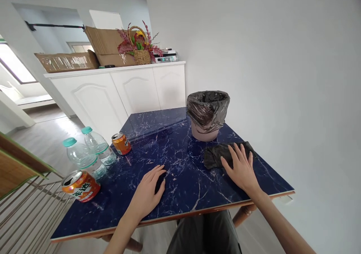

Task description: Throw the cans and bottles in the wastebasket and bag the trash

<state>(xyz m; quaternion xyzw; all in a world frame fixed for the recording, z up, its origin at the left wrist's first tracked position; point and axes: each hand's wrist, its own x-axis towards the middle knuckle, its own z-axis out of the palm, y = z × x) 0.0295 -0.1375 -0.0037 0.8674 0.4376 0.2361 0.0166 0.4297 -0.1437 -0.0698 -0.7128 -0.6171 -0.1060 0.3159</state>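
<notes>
I am finding the folded black plastic bag [214, 157] lying flat right of centre in the frame, its long axis running roughly left to right and its ends looking crumpled. The governing relation is one of contact: the right hand [239, 168] is resting on top of the bag, coming in from the lower right, so the bag is lying directly under the fingers, with a longer stretch showing to their left and a shorter one to their right. I am recording the right fingers as spread and lightly bent, pinching nothing that I am seeing; the underside of the palm is hiding from my view. The left hand [148, 192] is lying well apart at lower centre, palm down on the dark blue table [180, 193], thumb standing away from loosely gathered fingers, grasping nothing visible; the right is plainly the nearer hand. Just above the bag in the frame, a pale bin [205, 135] is standing upright, a black liner [209, 111] draping over its rim. Further out, along the left side, I am noting two orange cans, the nearer [84, 189] and the farther [122, 145], with two clear bottles [84, 160] [99, 147] standing between them. A white cabinet [93, 103] is filling the upper left, bearing cardboard boxes [67, 61] and a flower basket [142, 57].
</notes>
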